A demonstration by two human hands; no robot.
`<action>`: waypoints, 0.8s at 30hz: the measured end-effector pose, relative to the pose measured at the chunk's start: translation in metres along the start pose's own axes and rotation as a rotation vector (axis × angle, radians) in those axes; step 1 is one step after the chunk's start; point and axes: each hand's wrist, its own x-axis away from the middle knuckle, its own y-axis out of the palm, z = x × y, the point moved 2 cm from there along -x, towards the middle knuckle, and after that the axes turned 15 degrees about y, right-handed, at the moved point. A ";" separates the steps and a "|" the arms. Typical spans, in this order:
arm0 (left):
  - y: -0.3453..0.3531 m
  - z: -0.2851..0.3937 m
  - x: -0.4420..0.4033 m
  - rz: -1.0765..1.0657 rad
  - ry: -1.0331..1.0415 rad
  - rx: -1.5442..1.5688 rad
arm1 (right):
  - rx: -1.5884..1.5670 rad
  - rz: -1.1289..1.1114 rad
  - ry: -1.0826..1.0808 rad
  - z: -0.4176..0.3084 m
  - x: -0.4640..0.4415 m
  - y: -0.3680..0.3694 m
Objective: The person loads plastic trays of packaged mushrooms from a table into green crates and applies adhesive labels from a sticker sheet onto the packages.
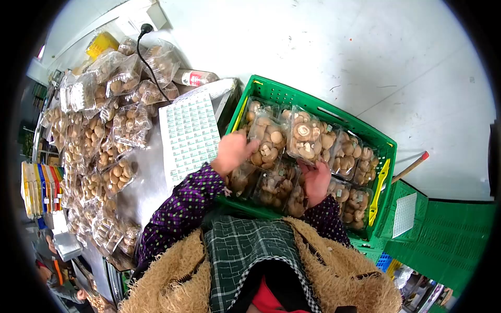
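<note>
A green crate [323, 107] in front of me holds several clear packs of brown mushrooms. At its left side my left hand [234, 152] is closed on the edge of one mushroom pack [267, 142]. My right hand [316, 181], palm partly up, has its fingertips at the lower edge of another pack [304, 133] that sits on top of the others. The undersides of both packs are hidden, as are some of my fingertips.
A metal table [147, 182] on the left bears a heap of bagged mushrooms [123, 124], a label sheet [189, 136] and a bottle [194, 78]. A black cable [151, 70] hangs over the heap. Another person [55, 274] is at lower left. A stick [410, 167] leans right of the crate.
</note>
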 end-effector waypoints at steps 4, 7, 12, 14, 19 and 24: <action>0.013 0.011 0.000 -0.154 -0.211 -0.016 | -0.023 0.003 0.034 -0.002 -0.002 0.000; 0.012 0.003 0.002 -0.037 -0.260 0.057 | -0.038 0.016 0.044 -0.004 0.000 -0.001; -0.012 0.015 -0.012 0.175 -0.197 0.072 | -0.025 -0.026 0.012 -0.009 -0.003 0.004; -0.007 0.004 -0.020 0.275 -0.118 -0.062 | -0.017 -0.021 -0.033 -0.010 -0.007 0.013; 0.017 -0.001 -0.044 0.330 -0.177 -0.310 | 0.067 0.005 -0.088 -0.002 -0.023 0.025; 0.009 0.036 -0.023 0.010 0.252 -0.344 | 0.068 0.048 -0.062 0.004 -0.026 0.013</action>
